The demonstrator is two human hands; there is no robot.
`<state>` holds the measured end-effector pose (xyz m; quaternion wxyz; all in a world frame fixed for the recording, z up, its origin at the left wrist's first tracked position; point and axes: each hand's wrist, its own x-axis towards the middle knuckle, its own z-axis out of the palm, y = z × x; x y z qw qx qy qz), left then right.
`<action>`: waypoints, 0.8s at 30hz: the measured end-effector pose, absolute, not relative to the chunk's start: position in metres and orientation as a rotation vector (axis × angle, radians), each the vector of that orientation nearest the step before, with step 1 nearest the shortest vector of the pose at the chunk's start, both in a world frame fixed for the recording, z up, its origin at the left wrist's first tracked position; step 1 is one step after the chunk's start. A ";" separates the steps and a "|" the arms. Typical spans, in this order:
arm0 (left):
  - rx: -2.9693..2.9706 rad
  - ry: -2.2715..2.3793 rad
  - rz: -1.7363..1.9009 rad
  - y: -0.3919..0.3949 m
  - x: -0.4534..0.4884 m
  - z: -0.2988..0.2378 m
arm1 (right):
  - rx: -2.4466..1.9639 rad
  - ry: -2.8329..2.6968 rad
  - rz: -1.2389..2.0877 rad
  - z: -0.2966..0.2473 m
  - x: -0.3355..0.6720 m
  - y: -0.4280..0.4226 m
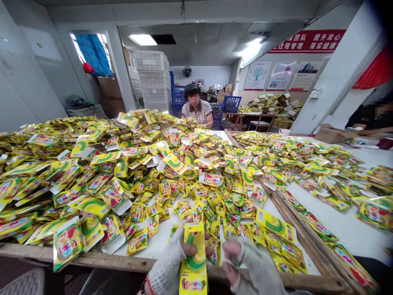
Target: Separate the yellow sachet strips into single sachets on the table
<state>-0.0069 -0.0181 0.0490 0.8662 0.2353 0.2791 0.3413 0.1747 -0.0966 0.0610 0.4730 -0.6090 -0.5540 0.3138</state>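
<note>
My left hand [172, 262], in a white glove with bare fingertips, is closed around a yellow and green carton [193, 258] held upright at the table's front edge. The thumb lies across its front face. Just to the right is my right hand [248, 262], in a similar pale glove. It is blurred, its fingers are partly curled, and whether anything is between them cannot be made out. Small yellow sachets [215, 205] lie spread in front of both hands. One sachet [215, 250] is between the hands. Left of them, more cartons [69, 241] overlap the wooden table edge.
A large heap of cartons [101, 164] covers the left and middle of the white table. A wooden divider strip [294, 221] runs along the right, with more packs [331, 184] beyond it. Across the table sits a person [196, 108]. White crates [152, 78] are stacked behind.
</note>
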 end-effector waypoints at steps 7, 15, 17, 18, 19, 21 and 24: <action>0.389 0.282 0.472 -0.037 -0.010 0.057 | -1.176 -1.708 0.589 0.054 0.180 -0.079; 0.360 0.324 0.439 -0.046 -0.008 0.050 | -1.082 -1.963 0.325 0.062 0.183 -0.085; 0.340 0.316 0.421 -0.045 -0.008 0.055 | -1.057 -2.096 0.079 0.074 0.181 -0.085; 0.336 0.314 0.410 -0.044 -0.008 0.057 | -1.058 -2.134 -0.043 0.080 0.179 -0.085; 0.335 0.318 0.405 -0.044 -0.009 0.059 | -1.053 -2.164 -0.153 0.085 0.177 -0.086; 0.321 0.338 0.418 -0.044 -0.008 0.060 | -1.037 -2.204 -0.321 0.089 0.171 -0.087; 0.251 0.375 0.507 -0.044 -0.004 0.058 | -1.070 -2.206 -0.440 0.086 0.164 -0.088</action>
